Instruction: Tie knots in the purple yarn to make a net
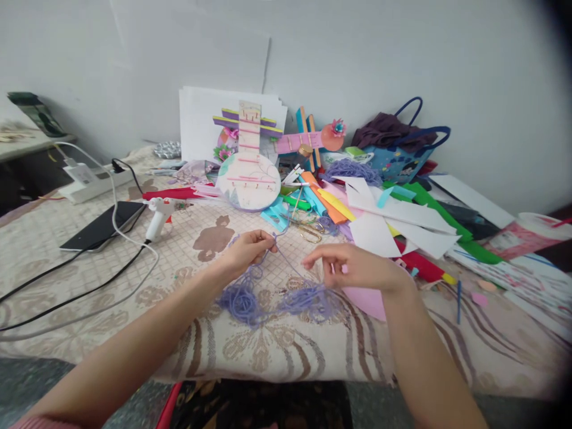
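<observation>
My left hand pinches a strand of purple yarn between thumb and fingertips, near the middle of the table. From that pinch, one strand slants down to the right. My right hand is to the right, its index finger stretched out toward the strand and the other fingers curled loosely, with nothing visibly gripped. Below my hands lie two loose tangles of purple yarn, one on the left and one on the right, the right one partly under my right hand.
A white glue gun and black tablet lie left among cables. Behind stands a decorated round craft piece. Paper scraps, scissors and a blue bag are at right, with a cup farther over.
</observation>
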`<action>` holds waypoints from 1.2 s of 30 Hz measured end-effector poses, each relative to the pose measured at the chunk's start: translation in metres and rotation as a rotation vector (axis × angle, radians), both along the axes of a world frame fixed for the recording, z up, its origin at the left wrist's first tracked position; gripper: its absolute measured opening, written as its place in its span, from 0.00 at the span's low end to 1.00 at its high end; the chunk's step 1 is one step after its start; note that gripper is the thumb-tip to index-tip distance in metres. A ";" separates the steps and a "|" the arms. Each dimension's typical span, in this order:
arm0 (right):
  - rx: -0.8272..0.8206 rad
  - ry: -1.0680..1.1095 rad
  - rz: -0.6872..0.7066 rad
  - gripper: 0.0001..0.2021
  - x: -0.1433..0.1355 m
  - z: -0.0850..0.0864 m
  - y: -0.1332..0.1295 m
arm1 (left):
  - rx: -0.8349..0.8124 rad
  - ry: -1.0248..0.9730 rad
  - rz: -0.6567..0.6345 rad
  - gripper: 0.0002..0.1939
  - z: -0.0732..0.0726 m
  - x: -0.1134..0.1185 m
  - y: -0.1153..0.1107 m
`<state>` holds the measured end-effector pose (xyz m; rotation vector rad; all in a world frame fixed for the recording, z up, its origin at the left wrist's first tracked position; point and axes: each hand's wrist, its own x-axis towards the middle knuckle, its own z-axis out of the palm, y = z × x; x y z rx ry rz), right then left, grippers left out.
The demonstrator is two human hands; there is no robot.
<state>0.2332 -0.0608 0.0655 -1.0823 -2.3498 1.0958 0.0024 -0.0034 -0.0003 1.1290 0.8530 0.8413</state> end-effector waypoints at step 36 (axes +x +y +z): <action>-0.159 0.212 -0.265 0.12 -0.059 -0.043 0.044 | 0.263 0.281 -0.064 0.10 -0.002 -0.001 0.004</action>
